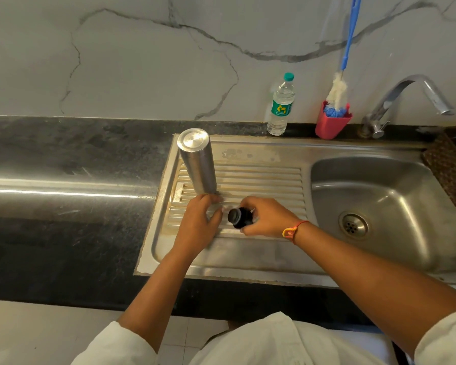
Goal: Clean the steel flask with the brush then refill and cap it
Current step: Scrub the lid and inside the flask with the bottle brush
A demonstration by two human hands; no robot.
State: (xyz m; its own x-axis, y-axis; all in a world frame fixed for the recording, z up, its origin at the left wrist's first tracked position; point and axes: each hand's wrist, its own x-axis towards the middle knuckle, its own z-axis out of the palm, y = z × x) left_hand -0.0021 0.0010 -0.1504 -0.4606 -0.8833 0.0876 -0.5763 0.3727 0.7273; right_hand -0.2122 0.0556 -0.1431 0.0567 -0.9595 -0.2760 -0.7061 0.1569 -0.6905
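cap (238, 218) gripped in right hand (270, 219), flask (198, 164) beyond

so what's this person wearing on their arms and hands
The left off-white cloth sleeve and the right off-white cloth sleeve end near the elbows, leaving the forearms bare. A red, orange and yellow thread band circles the wrist of the right hand. The left hand wears nothing; no rings or watch show.

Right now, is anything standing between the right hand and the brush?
Nothing visible does: bare drainboard lies between the right hand and the brush in its red cup. The plastic bottle stands left of that path. The hand itself holds the black cap.
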